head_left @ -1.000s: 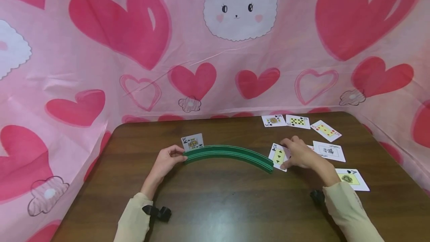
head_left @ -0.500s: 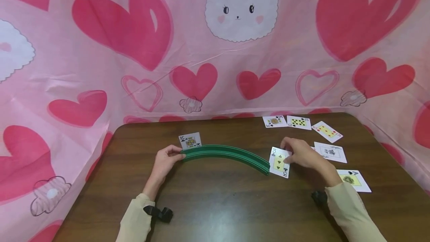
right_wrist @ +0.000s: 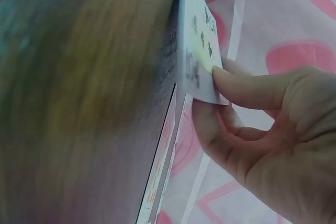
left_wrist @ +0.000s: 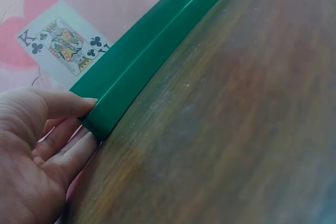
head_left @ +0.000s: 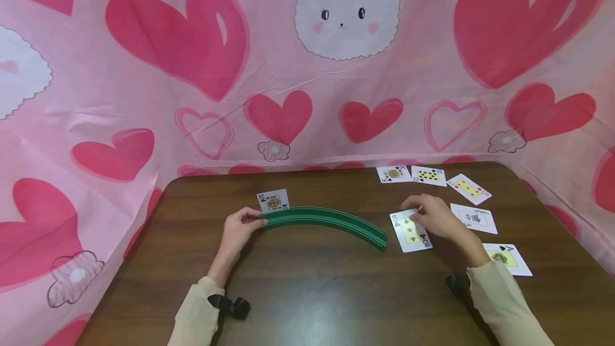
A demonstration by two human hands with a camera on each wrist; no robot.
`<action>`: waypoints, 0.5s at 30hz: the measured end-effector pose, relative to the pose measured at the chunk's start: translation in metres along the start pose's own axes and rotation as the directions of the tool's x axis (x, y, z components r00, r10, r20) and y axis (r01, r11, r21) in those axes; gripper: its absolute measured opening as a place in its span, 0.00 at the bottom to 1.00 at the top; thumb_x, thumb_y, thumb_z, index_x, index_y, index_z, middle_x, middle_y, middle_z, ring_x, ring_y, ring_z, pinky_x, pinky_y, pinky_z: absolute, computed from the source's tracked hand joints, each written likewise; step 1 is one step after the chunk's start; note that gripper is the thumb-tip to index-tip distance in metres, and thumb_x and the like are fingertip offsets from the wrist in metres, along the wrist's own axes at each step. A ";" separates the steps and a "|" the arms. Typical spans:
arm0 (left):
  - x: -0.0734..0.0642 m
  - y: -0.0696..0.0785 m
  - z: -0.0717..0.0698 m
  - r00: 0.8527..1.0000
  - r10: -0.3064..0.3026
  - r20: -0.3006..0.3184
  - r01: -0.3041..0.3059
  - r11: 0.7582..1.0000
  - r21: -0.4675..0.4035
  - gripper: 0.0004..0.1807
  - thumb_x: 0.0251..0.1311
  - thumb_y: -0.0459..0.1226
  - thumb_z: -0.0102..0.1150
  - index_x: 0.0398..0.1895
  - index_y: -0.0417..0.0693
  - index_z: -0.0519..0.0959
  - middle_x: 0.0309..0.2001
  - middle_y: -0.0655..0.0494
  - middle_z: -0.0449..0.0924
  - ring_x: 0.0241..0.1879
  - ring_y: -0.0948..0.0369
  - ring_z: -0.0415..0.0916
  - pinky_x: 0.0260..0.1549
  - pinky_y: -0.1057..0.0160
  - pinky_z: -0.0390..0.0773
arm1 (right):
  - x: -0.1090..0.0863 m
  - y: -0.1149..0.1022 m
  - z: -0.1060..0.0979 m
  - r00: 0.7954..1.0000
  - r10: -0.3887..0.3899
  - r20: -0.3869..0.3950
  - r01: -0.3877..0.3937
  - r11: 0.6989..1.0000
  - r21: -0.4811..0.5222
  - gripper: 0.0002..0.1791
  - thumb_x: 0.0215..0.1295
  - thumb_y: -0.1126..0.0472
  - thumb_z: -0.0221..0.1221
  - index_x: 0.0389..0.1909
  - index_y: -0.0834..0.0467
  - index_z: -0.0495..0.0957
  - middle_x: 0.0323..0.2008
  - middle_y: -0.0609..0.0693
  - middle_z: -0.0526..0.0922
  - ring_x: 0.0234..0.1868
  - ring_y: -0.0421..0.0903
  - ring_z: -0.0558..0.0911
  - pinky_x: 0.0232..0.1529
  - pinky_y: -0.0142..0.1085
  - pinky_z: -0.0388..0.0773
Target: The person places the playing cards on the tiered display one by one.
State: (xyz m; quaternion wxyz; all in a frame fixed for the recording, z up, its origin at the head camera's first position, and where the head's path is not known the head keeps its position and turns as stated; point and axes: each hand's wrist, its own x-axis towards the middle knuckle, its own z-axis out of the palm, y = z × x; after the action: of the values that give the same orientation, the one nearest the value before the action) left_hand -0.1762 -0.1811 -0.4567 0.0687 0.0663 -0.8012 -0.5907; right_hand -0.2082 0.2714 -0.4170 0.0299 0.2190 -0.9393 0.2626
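Note:
A curved green card holder (head_left: 317,217) rests on the table. My left hand (head_left: 238,230) pinches its left end between thumb and fingers, as the left wrist view also shows. Upright in the holder, beside that hand, stands a king of clubs (left_wrist: 65,45). On the right, my right hand (head_left: 436,217) pinches a three of clubs (head_left: 412,234) along its upper right edge, with the thumb on its face. This card is tilted and sits just right of the holder's right end, apart from it. In the right wrist view the thumb (right_wrist: 252,90) presses the card's corner.
Face up at the back right lie a king (head_left: 394,174), a ten of spades (head_left: 428,175) and a five of diamonds (head_left: 469,189). A joker (head_left: 475,218) and an ace of spades (head_left: 511,259) lie near my right forearm. A heart-patterned cloth (head_left: 288,73) hangs behind the table (head_left: 312,292).
The three of clubs has moved to the right, away from the holder's right end, and has turned in my right hand. My left hand keeps its hold on the holder.

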 end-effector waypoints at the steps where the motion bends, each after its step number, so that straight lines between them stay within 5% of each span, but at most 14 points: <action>1: 0.000 0.000 0.000 1.000 0.001 -0.003 -0.001 1.000 0.000 0.14 0.45 0.41 0.66 0.35 0.45 0.80 0.38 0.50 0.78 0.33 0.57 0.74 0.35 0.64 0.72 | 0.000 0.000 0.000 1.000 0.007 -0.008 -0.007 1.000 0.005 0.13 0.52 0.72 0.57 0.39 0.59 0.77 0.37 0.54 0.80 0.35 0.49 0.75 0.37 0.46 0.72; 8: 0.000 0.001 0.002 1.000 -0.008 -0.021 0.008 1.000 0.013 0.14 0.45 0.43 0.66 0.34 0.46 0.80 0.38 0.51 0.78 0.33 0.57 0.74 0.35 0.64 0.72 | 0.000 0.000 -0.004 0.995 0.083 -0.062 -0.080 0.995 0.056 0.14 0.50 0.66 0.62 0.40 0.60 0.76 0.28 0.50 0.77 0.29 0.46 0.72 0.29 0.37 0.71; 15: 0.000 0.000 0.003 0.999 -0.005 -0.040 0.005 1.000 0.010 0.12 0.44 0.41 0.67 0.32 0.46 0.80 0.37 0.52 0.78 0.33 0.58 0.75 0.35 0.64 0.73 | 0.001 0.003 -0.005 0.988 0.067 -0.140 -0.063 0.997 0.033 0.08 0.52 0.63 0.62 0.35 0.57 0.79 0.25 0.47 0.78 0.27 0.44 0.71 0.30 0.36 0.66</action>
State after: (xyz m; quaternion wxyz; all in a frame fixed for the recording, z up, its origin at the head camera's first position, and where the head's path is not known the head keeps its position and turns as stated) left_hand -0.1771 -0.1789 -0.4579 0.0830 0.0805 -0.8023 -0.5856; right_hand -0.2112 0.2760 -0.4139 0.0845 0.1694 -0.9376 0.2916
